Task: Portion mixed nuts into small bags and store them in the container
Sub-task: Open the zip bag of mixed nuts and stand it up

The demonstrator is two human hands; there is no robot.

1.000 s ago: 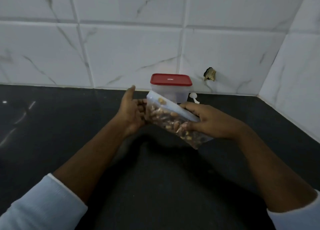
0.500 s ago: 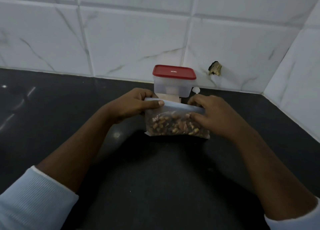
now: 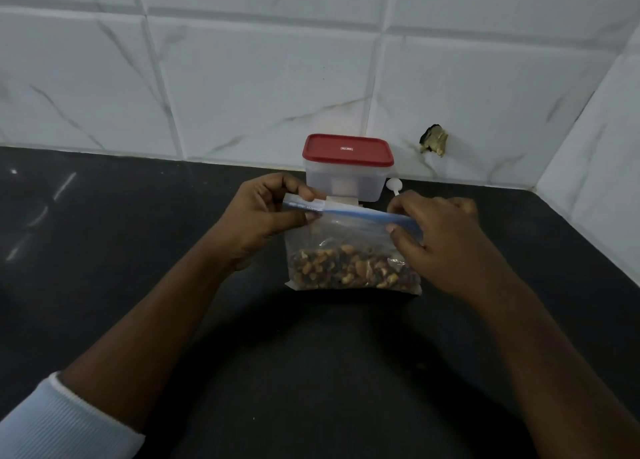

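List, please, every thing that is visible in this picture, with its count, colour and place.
bag: one, clear with a blue zip strip, upright on the counter in front of the container
mixed nuts: one portion, brown and tan, in the bottom of the bag
container: one, translucent, at the back of the counter by the wall
lid: one, red, on the container
spoon: one, white, right of the container, partly hidden
counter: one, black, below the wall
wall tiles: several, white with grey veins, behind and at right
hole: one, dark, in a tile right of the container
sleeve: one, pale blue, bottom left
left hand: one, fingers pinch the strip's left end
right hand: one, fingers pinch the strip's right end
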